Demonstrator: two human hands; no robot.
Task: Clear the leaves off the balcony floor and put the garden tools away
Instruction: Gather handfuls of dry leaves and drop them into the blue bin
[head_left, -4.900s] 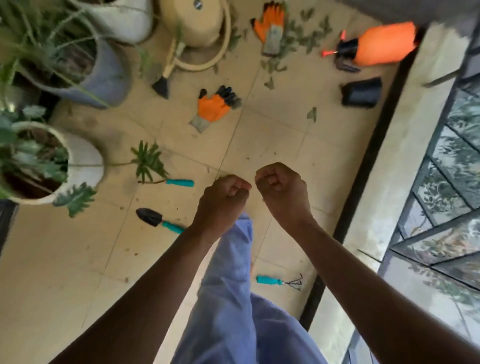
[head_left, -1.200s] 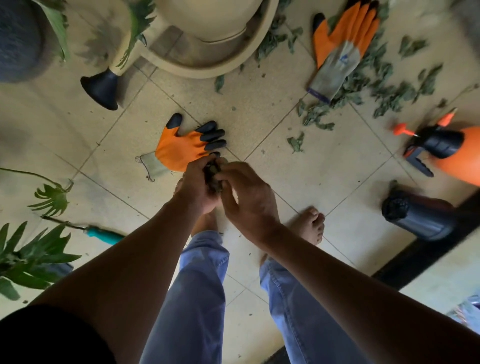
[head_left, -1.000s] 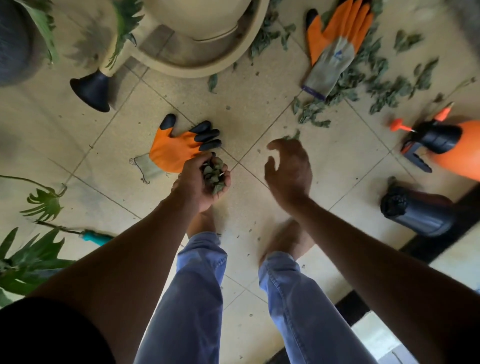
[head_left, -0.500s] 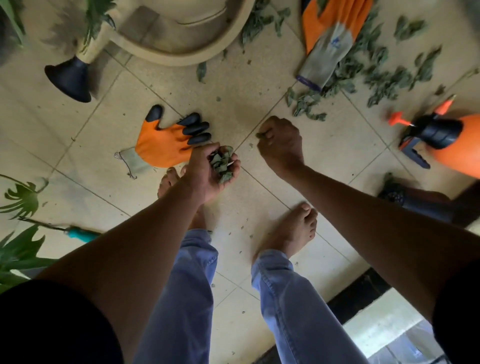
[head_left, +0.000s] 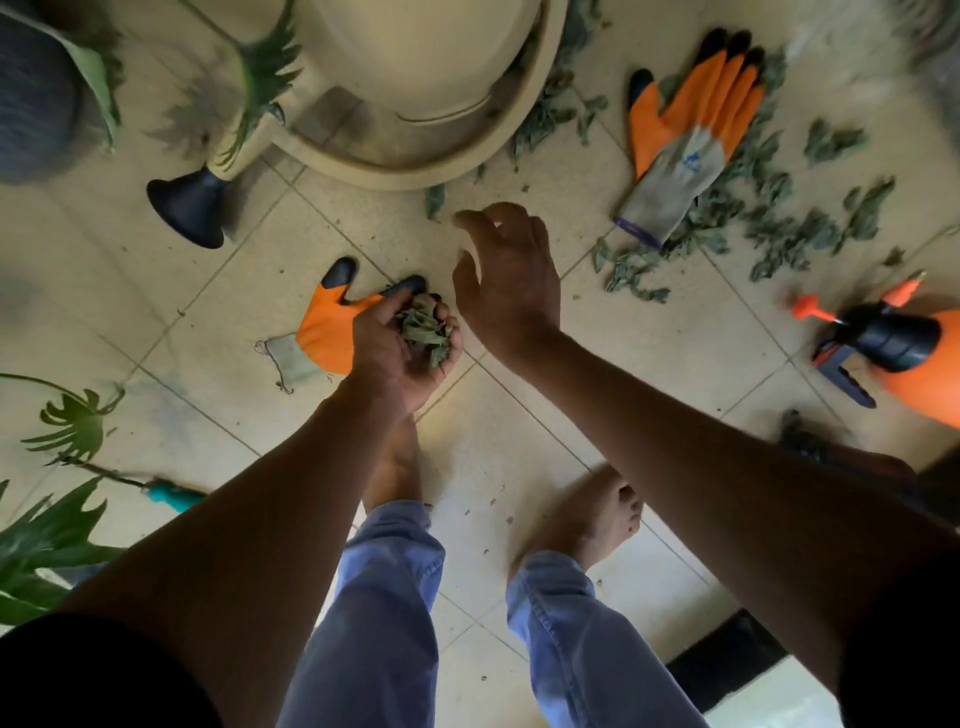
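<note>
My left hand (head_left: 390, 347) is cupped palm-up around a clump of dry green leaves (head_left: 425, 332), low over the tiled floor. My right hand (head_left: 506, 275) hovers just beyond it with fingers spread, reaching toward a single leaf (head_left: 434, 201) beside the beige watering can (head_left: 415, 93). A large scatter of leaves (head_left: 769, 228) lies at the right around an orange and grey glove (head_left: 685, 135). A second orange glove (head_left: 327, 327) lies partly under my left hand. A teal tool handle (head_left: 169, 493) shows at the left.
The watering can's black spout head (head_left: 189, 208) points left. An orange spray bottle (head_left: 904, 348) lies at the right edge, a black pot (head_left: 810, 441) behind my right arm. Plant fronds (head_left: 47, 540) and a grey pot (head_left: 36, 98) fill the left. My bare feet stand below.
My right hand, curled on the floor by the leaves half a second ago, has opened and lifted toward the watering can. My left hand still holds the clump of leaves.
</note>
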